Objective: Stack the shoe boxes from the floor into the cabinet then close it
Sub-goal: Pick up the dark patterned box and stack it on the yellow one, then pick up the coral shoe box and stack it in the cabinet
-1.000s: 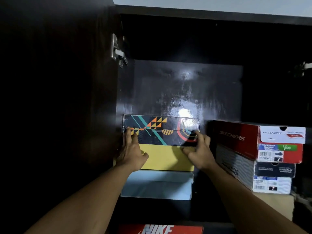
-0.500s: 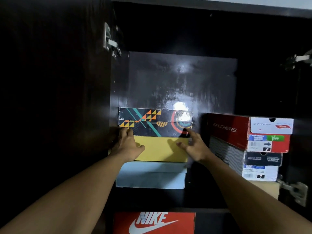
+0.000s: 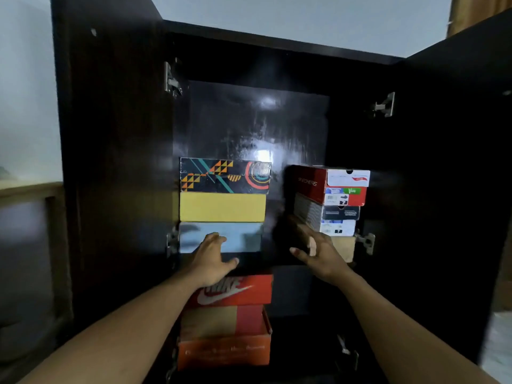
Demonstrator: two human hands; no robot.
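The dark cabinet (image 3: 249, 51) stands open. On its upper shelf a patterned black box (image 3: 224, 176) tops a yellow box (image 3: 221, 207) and a pale blue box (image 3: 238, 234). To the right, a red Skechers box (image 3: 329, 185) lies on a grey-and-white box (image 3: 324, 217) and a tan box (image 3: 342, 246). Below, a red Nike box (image 3: 243, 291) sits on two orange boxes (image 3: 224, 339). My left hand (image 3: 212, 259) hovers with straight fingers before the blue box. My right hand (image 3: 318, 256) is spread in front of the right stack. Neither hand holds anything.
The left door (image 3: 110, 162) and the right door (image 3: 457, 162) swing out on both sides of me, with metal hinges (image 3: 171, 81) on the frame. A wooden rail (image 3: 30, 189) shows at far left. A pale wall rises behind the cabinet.
Both hands have let go of the patterned box and drawn back and down from it. The view has pulled away, so both doors and the lower shelf now show.
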